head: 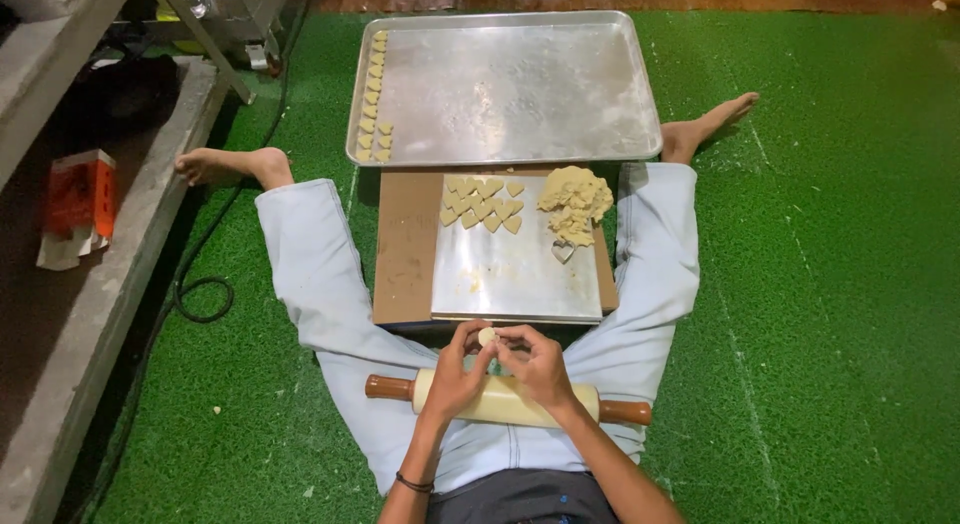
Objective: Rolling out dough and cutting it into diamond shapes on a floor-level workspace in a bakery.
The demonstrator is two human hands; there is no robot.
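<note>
My left hand (456, 371) and my right hand (535, 362) meet over my lap, both pinching a small lump of pale dough (487, 336) between the fingertips. Under them a rolling pin (500, 397) with brown handles lies across my thighs. In front of me a small steel sheet (515, 269) rests on a brown board (405, 244). Several heart-shaped dough pieces (482, 203) sit at the sheet's far edge, next to a mound of dough (574, 202) and a heart-shaped cutter (563, 251).
A large metal baking tray (520, 84) lies beyond the board, with several cut dough pieces (374, 94) in a column on its left side. Green turf covers the floor. A black cable (200, 294) and a concrete step (110, 284) run along the left. An orange carton (80, 199) lies there.
</note>
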